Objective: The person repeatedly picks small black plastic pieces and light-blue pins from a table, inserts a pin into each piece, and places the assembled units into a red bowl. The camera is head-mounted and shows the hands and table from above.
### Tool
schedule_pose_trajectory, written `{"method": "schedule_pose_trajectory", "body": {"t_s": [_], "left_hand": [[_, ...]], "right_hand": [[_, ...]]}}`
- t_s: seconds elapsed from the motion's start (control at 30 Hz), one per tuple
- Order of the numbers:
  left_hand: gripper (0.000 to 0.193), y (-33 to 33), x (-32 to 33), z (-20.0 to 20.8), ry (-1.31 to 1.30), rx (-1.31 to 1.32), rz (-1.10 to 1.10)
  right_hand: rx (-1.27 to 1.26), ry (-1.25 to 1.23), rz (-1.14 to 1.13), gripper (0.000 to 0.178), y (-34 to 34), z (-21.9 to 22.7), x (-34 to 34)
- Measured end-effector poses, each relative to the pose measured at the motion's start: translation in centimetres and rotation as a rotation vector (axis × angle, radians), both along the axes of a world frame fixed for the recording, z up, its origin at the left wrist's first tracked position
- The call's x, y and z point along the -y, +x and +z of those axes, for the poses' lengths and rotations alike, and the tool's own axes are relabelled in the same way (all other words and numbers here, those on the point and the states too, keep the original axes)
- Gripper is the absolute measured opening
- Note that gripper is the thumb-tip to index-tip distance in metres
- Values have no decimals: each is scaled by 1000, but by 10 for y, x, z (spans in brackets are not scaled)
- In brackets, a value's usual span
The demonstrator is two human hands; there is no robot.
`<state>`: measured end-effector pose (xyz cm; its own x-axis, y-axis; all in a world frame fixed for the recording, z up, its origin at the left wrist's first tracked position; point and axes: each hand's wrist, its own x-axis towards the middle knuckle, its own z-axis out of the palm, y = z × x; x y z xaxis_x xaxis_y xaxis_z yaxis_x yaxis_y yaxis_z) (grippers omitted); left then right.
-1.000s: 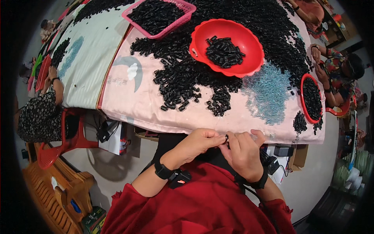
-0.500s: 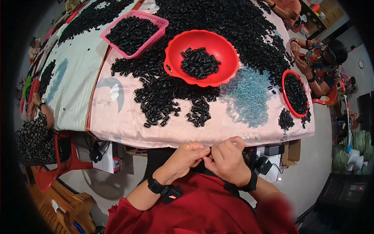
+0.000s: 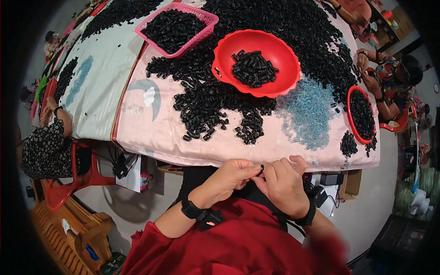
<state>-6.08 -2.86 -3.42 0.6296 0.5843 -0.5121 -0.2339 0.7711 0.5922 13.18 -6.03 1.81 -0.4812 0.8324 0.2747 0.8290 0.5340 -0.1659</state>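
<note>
A shared workroom with a homely look, probably for piecework: heaps of small black cylindrical pieces [image 3: 201, 112] and thin clear-blue pieces [image 3: 307, 117] cover a tabletop [image 3: 178, 153] spread with printed, bedding-like cloth [image 3: 135, 133]. A pink plastic basket [image 3: 210, 23] and a scalloped red bowl [image 3: 286, 62] hold more. Other people [image 3: 43, 149] sit around it, one on a red plastic chair [image 3: 59, 195]; a slatted wooden seat [image 3: 59, 229] and wall clock [image 3: 436, 87] suggest a house.

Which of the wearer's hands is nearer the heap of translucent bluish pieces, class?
Right. The right hand is below the heap in view; the left hand, below and farther left.
</note>
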Motion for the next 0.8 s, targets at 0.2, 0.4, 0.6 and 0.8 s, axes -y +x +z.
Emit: {"method": "schedule_pose_trajectory", "body": {"t_s": [0.2, 0.4, 0.6, 0.8], "left_hand": [[31, 0, 6, -14, -42, 121, -40], [25, -5, 11, -10, -98, 200, -65], [20, -6, 3, -5, -13, 21, 52], [27, -6, -3, -7, 44, -11, 13]], "right_hand": [[-105, 1, 105, 27, 3, -1, -3], [-142, 1, 118, 29, 0, -3, 5], [-158, -145, -59, 56, 30, -10, -19], [231, 38, -428, 59, 79, -54, -65]]}}
